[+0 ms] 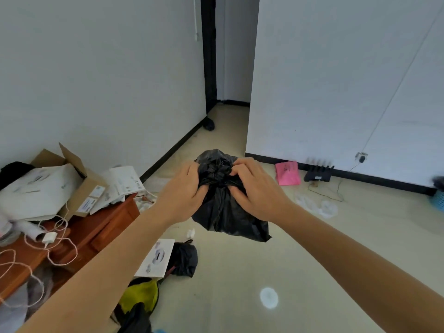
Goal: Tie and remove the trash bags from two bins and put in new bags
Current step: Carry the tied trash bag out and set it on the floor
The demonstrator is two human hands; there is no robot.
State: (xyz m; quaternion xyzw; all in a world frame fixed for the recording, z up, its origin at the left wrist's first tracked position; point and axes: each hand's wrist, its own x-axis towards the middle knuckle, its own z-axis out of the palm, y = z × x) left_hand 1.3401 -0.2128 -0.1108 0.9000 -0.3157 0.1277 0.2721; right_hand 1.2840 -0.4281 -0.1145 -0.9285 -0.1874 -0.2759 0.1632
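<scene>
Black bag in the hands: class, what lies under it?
Below it show pale floor, a small white scrap and another dark bag. The black bag itself covers the floor behind it.

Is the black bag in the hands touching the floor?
No, the left hand and right hand grip the black bag by its top, above the floor.

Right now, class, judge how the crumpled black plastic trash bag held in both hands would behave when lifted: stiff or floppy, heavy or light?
Probably floppy: the black plastic trash bag creases and sags below the left hand and right hand gripping its bunched top. Likely light: it hangs small and slack in mid-air. Its glossy film may slip.
</scene>
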